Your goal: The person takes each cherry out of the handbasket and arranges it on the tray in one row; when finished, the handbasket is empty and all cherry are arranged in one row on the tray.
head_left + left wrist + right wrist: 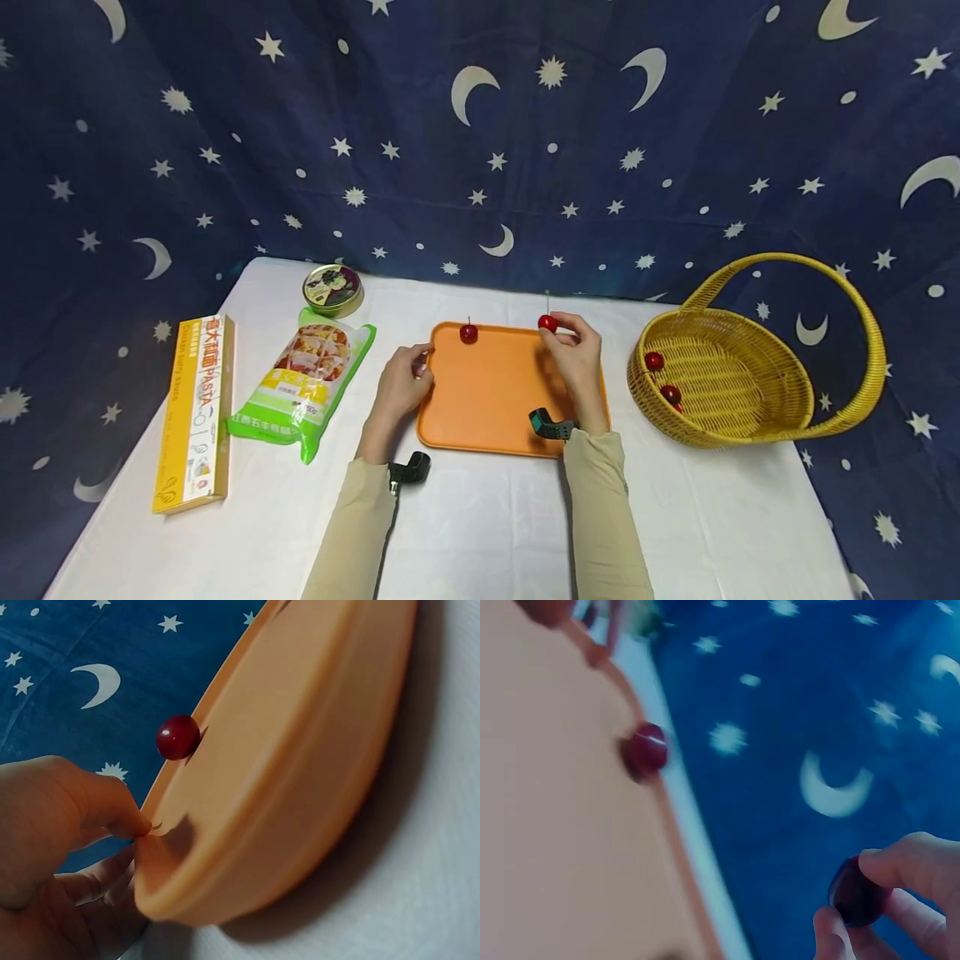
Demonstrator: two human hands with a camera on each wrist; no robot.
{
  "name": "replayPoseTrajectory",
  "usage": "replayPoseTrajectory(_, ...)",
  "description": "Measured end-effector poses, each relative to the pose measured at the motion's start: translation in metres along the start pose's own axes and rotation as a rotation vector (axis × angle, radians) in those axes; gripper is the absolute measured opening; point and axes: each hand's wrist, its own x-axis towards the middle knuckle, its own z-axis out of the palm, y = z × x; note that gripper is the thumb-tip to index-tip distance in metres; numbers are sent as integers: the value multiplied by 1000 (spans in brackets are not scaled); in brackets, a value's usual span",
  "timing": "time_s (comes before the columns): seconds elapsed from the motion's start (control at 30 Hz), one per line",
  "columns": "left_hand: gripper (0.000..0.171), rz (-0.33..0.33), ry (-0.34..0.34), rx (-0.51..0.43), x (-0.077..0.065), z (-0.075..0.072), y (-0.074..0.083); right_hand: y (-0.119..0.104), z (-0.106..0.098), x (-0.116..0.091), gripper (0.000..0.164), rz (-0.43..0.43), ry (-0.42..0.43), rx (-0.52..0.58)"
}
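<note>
My right hand (577, 350) pinches a red cherry (547, 322) with an upright stem, over the far right part of an orange tray (495, 392). In the right wrist view the held cherry (853, 892) sits between thumb and fingertips. My left hand (400, 383) grips the tray's left rim, thumb on top and fingers below, as the left wrist view shows at the tray corner (161, 896). Another dark red cherry (468, 333) rests in the tray near its far left corner, stem up.
Right of the tray stands a yellow wicker basket (798, 392) with a tall handle and several cherries (670, 393) at its left side. On the left lie a pasta box (191, 417), a green food bag (303, 383) and a round tin (332, 288). A starry curtain (420, 167) hangs behind.
</note>
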Motion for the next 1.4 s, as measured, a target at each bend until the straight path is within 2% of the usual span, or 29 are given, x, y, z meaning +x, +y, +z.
replayPoseTrajectory(0.23,45,-8,-8,10,-3,1,-1,24,44,-4,31,112,-110,-111)
replayPoseTrajectory(0.43,44,10,8,12,1,0,0,31,65,0,31,129,-190,-217)
replayPoseTrajectory(0.57,44,4,4,13,2,0,0,34,71,1,30,126,-211,-258)
replayPoseTrajectory(0.97,45,-1,-5,17,1,0,0,39,80,1,27,89,-139,-337)
replayPoseTrajectory(1.4,45,-3,1,18,2,0,1,38,76,1,32,90,-118,-302)
